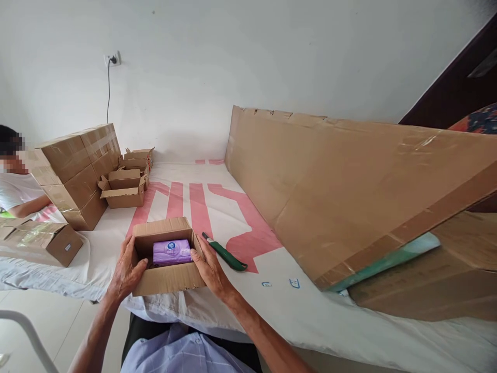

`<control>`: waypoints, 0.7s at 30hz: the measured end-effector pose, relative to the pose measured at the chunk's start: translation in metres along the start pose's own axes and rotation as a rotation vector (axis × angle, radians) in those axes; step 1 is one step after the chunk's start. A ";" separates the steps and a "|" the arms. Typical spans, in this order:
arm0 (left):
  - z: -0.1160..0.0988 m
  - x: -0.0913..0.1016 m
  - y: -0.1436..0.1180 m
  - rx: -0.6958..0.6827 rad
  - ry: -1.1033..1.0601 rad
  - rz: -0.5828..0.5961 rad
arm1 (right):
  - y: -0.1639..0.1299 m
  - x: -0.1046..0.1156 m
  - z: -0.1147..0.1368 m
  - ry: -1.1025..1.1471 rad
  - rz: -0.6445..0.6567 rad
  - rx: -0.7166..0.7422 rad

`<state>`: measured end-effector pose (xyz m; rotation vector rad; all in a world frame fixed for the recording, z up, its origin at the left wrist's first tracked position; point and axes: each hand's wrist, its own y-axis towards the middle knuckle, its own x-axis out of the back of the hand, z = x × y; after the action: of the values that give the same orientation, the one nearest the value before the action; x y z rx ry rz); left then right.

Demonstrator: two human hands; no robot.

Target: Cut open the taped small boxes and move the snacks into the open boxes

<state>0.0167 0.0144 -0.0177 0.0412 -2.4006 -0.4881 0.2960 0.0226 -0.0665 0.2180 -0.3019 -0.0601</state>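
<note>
An open cardboard box (169, 282) rests at the near edge of the cloth-covered surface, its flaps folded outward. Inside lies a purple tissue pack (172, 252) with a blue label. My left hand (127, 267) grips the box's left side, thumb over the rim and fingers along the outside. On the opposite side, my right hand (209, 264) holds the box the same way, its thumb at the right end of the tissue pack. Just right of that hand lies a long, curved green tool (226, 252) with a dark tip; its kind is unclear.
Taped cartons (75, 168) stand stacked at the left, with several open small boxes (124, 194) beside them. A lone carton (46, 241) sits near the left edge, close to another person (17, 189). A large cardboard sheet (330, 197) leans along the right, above a bigger carton (427, 285).
</note>
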 end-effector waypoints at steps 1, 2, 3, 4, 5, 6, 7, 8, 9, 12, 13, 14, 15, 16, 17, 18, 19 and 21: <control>0.002 0.000 -0.001 0.001 -0.020 -0.005 | 0.000 -0.003 0.000 0.038 0.012 -0.010; 0.003 0.000 -0.001 0.008 -0.037 -0.011 | 0.000 -0.006 0.000 0.075 0.030 -0.019; 0.005 0.001 -0.002 0.022 -0.049 -0.021 | 0.002 -0.009 0.000 0.110 0.050 -0.030; 0.006 0.002 -0.003 0.041 -0.060 -0.035 | 0.004 -0.012 0.001 0.140 0.072 -0.040; 0.007 0.003 -0.004 0.060 -0.069 -0.052 | 0.006 -0.015 0.001 0.166 0.095 -0.047; 0.008 0.004 -0.005 0.078 -0.078 -0.070 | 0.007 -0.018 0.002 0.186 0.112 -0.050; 0.009 0.005 -0.006 0.092 -0.087 -0.086 | 0.008 -0.020 0.003 0.200 0.123 -0.049; 0.010 0.006 -0.006 0.102 -0.097 -0.097 | 0.009 -0.020 0.003 0.209 0.132 -0.045; 0.011 0.007 -0.007 0.106 -0.107 -0.102 | 0.009 -0.019 0.003 0.213 0.144 -0.039; 0.015 0.008 -0.010 0.107 -0.130 -0.090 | 0.012 -0.008 0.003 0.171 0.206 -0.036; 0.016 0.009 -0.010 0.102 -0.135 -0.086 | 0.014 -0.003 0.003 0.130 0.225 -0.042; 0.016 0.011 -0.011 0.095 -0.137 -0.082 | 0.017 0.003 0.004 0.076 0.231 -0.045; 0.017 0.012 -0.012 0.088 -0.138 -0.078 | 0.020 0.007 0.005 0.017 0.228 -0.042; 0.017 0.013 -0.012 0.081 -0.139 -0.074 | 0.024 0.011 0.007 -0.039 0.221 -0.031; 0.017 0.014 -0.013 0.075 -0.141 -0.069 | 0.028 0.013 0.009 -0.086 0.221 -0.010; 0.017 0.015 -0.013 0.070 -0.146 -0.062 | 0.031 0.013 0.010 -0.118 0.232 0.016; 0.017 0.016 -0.014 0.064 -0.151 -0.052 | 0.033 0.013 0.011 -0.136 0.249 0.042; 0.016 0.014 -0.014 0.051 -0.164 -0.039 | 0.034 0.008 0.012 -0.138 0.276 0.087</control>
<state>-0.0059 0.0045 -0.0253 0.0732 -2.5767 -0.4643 0.3007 0.0522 -0.0459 0.2576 -0.4701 0.2124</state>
